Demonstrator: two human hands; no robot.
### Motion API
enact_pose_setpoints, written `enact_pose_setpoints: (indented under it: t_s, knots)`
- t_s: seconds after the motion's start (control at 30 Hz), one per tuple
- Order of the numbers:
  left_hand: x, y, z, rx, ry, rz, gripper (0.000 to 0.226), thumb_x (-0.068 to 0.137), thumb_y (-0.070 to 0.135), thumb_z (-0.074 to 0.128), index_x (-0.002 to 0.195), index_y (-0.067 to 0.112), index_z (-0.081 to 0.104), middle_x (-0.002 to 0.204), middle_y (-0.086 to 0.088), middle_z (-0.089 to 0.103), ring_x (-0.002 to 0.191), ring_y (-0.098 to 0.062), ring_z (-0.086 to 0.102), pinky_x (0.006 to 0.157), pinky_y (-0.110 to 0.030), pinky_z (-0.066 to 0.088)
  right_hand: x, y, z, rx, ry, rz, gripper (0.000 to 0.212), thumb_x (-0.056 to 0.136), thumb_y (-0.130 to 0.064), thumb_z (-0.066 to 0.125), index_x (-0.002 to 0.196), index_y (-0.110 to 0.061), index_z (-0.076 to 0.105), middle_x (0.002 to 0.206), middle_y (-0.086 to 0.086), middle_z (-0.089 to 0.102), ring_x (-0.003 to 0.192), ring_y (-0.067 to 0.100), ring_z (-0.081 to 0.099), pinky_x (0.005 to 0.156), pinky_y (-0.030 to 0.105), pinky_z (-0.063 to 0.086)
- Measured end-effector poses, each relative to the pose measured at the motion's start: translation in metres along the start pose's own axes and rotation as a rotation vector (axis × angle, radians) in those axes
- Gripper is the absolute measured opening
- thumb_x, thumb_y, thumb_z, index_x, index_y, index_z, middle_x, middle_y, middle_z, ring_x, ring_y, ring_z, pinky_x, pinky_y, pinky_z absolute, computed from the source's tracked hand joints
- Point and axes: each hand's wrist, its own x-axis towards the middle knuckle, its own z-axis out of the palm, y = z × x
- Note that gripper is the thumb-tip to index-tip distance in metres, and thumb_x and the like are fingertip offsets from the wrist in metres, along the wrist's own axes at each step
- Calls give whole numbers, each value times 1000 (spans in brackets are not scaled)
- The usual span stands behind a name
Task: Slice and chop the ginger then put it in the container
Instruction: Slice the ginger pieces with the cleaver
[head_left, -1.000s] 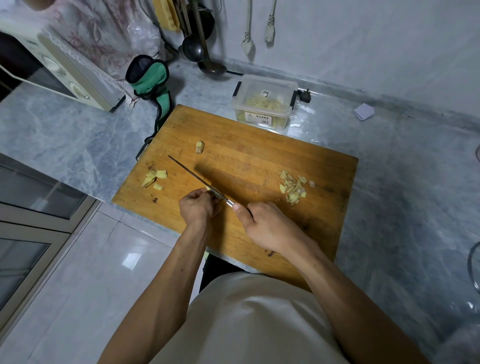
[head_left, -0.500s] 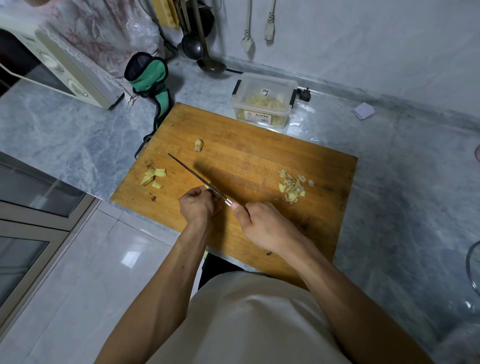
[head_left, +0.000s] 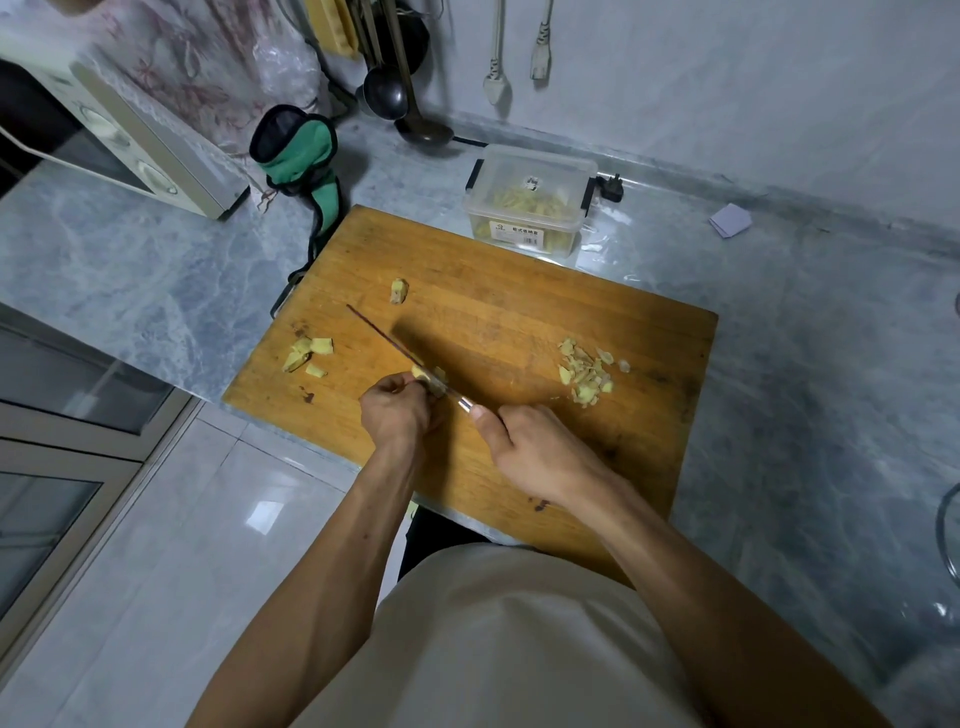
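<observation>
On the wooden cutting board (head_left: 519, 312) my left hand (head_left: 395, 413) pinches a small piece of ginger (head_left: 434, 378) at its fingertips. My right hand (head_left: 535, 452) grips the handle of a knife (head_left: 387, 338) whose thin blade runs up-left across that piece. A pile of chopped ginger (head_left: 584, 371) lies on the board's right half. A few larger ginger chunks (head_left: 306, 353) sit near the left edge, and one ginger piece (head_left: 399, 290) lies further back. Behind the board stands the clear plastic container (head_left: 530, 200), open, with ginger inside.
A microwave (head_left: 130, 150) stands at the back left on the grey marble counter (head_left: 810, 338). A green pouch (head_left: 301, 156) lies beside the board's far left corner. Ladles (head_left: 400, 98) and plugs hang on the wall. A folded paper (head_left: 730, 221) lies at the back right.
The ginger piece under my left fingertips now shows beside the blade. Both hands stay in nearly the same place on the board.
</observation>
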Motion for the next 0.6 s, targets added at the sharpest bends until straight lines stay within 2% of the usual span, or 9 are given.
enact_pose_setpoints:
  t_s: [0.13, 0.3, 0.37, 0.47, 0.53, 0.6]
  knots:
    - [4, -4, -1, -3, -28, -26, 15, 94, 4, 56, 88, 14, 64, 95, -14, 74, 90, -24, 73, 61, -36, 59, -6, 3, -5, 23, 29, -21, 59, 105, -55, 31, 80, -11, 60, 77, 8, 68, 68, 24, 66, 63, 49, 55]
    - [8, -5, -2, -16, -40, -17, 12, 93, 6, 58, 90, 15, 64, 97, -15, 73, 91, -24, 72, 54, -31, 56, -3, 6, -9, 50, 18, -4, 54, 106, -52, 32, 69, -17, 49, 65, -2, 52, 57, 11, 50, 55, 36, 41]
    - [13, -6, -3, 32, -35, 35, 13, 90, 8, 63, 90, 21, 64, 99, -11, 73, 89, -25, 72, 60, -33, 58, -3, 13, -11, 75, 27, 21, 53, 106, -51, 33, 66, -19, 47, 61, -6, 49, 52, 5, 47, 55, 30, 38]
    - [12, -7, -14, 212, -23, 233, 18, 89, 11, 64, 94, 27, 70, 103, 0, 71, 93, -19, 67, 87, -35, 56, -6, 25, -15, 89, 55, 38, 55, 106, -52, 33, 65, -18, 47, 60, -5, 48, 54, 8, 48, 58, 36, 42]
    - [15, -8, -24, 391, -38, 451, 21, 90, 11, 60, 101, 23, 73, 106, 1, 70, 93, -12, 62, 88, -29, 52, -7, 30, -17, 100, 69, 52, 56, 105, -53, 33, 66, -17, 50, 62, -1, 51, 58, 13, 51, 62, 40, 47]
    - [20, -6, -28, 596, -102, 674, 25, 88, 11, 61, 103, 26, 74, 113, 0, 67, 95, -11, 62, 89, -29, 54, -7, 32, -20, 109, 81, 69, 58, 105, -53, 32, 71, -13, 56, 65, 2, 55, 61, 15, 55, 67, 42, 51]
